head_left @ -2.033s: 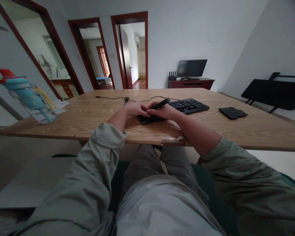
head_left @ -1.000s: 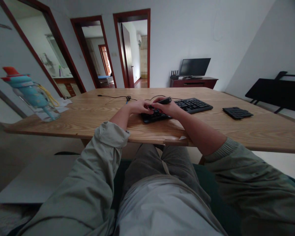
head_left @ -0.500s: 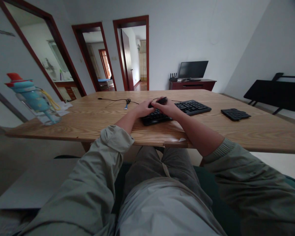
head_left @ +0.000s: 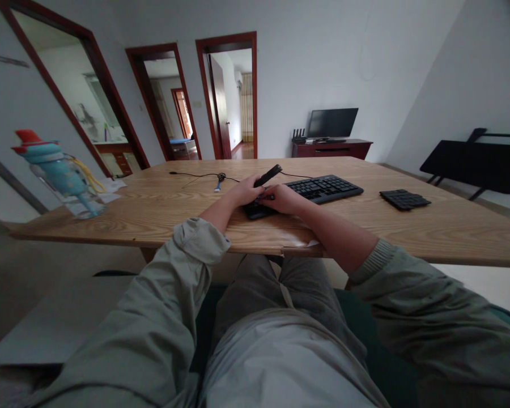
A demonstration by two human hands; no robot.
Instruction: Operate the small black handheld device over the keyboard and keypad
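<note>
A black keyboard [head_left: 334, 187] lies aslant on the wooden table in front of me. Over its left end, my left hand [head_left: 245, 191] is closed on a flat black piece [head_left: 268, 175], whose free end points up and to the right. Bent fingers of my right hand [head_left: 283, 198] reach down at the keyboard's left part, just below that piece. Their tips are pressed together, and what they pinch, if anything, is too small and dark to make out. Both hands cover much of the keyboard's left side.
A thin black cable [head_left: 221, 177] with a blue plug [head_left: 217, 187] runs behind my left hand. To the right lies a black keypad-like slab [head_left: 404, 199]. A blue bottle with a red top [head_left: 53, 164] stands at the left end of the table [head_left: 174, 215].
My right hand has let go of the black piece and moved down to the keyboard. The piece is tilted up more steeply in my left hand.
</note>
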